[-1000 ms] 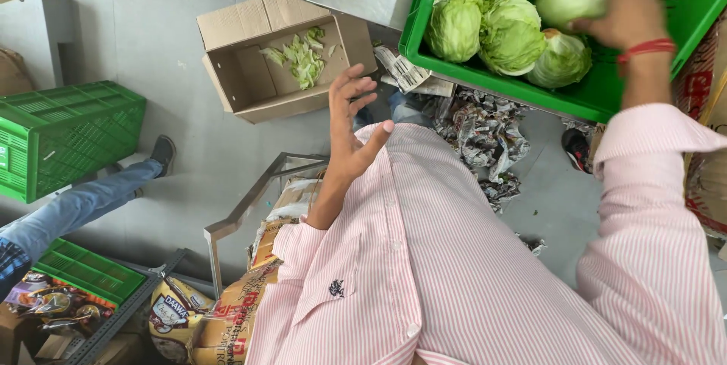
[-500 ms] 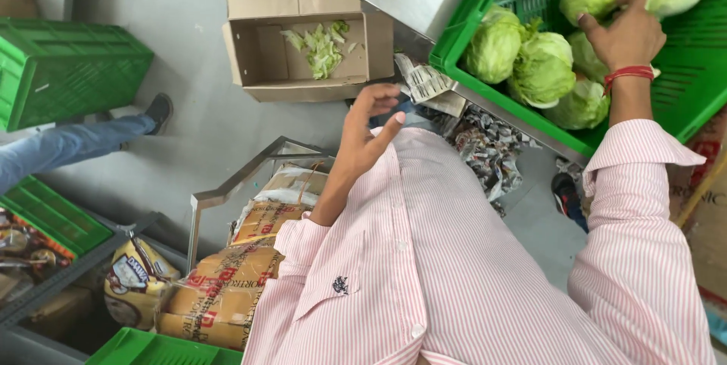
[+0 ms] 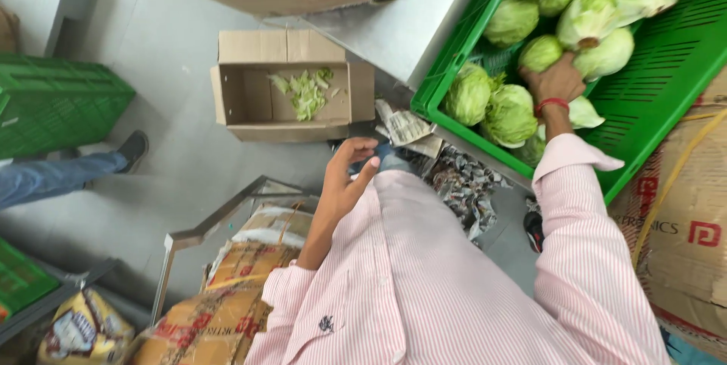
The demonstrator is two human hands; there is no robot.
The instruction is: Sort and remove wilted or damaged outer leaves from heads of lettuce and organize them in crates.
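seen from above, the right hand (image 3: pixel 556 81) reaches into a green crate (image 3: pixel 651 85) at upper right, fingers closed around a small cabbage (image 3: pixel 539 52). the left hand (image 3: pixel 347 179) hangs open and empty at centre. the one-handed grip looks shallow, so the cabbage could slip back among its neighbours.

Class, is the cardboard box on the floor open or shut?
Open: the cardboard box has its flaps spread outward, and leaf scraps show inside.
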